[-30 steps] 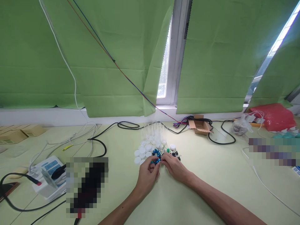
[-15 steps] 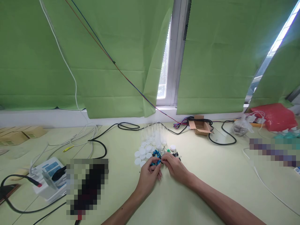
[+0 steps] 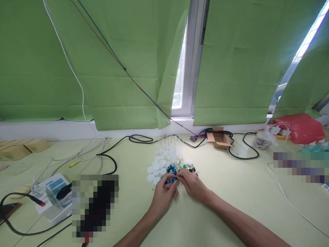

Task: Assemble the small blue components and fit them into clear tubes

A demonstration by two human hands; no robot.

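Observation:
My left hand (image 3: 164, 192) and my right hand (image 3: 190, 182) meet fingertip to fingertip low over the table. Both are closed in a pinch, and whatever sits between the fingers is too small and too covered to name. Small blue metallic parts (image 3: 170, 168) lie at the left fingertips. White round caps (image 3: 156, 167) spread out to the left of them, with clear upright tubes (image 3: 169, 145) behind. Beyond the right fingers are small black parts (image 3: 193, 169) and a small green part (image 3: 184, 166).
A small open cardboard box (image 3: 219, 139) stands by the wall among black cables. On the left are a white power unit (image 3: 52, 195) with plugs and several yellow boxes (image 3: 17, 151). A red bag (image 3: 299, 128) lies at the back right.
My left hand has shifted very slightly, its fingertips a little lower against the right hand's. The parts and caps on the table look unchanged.

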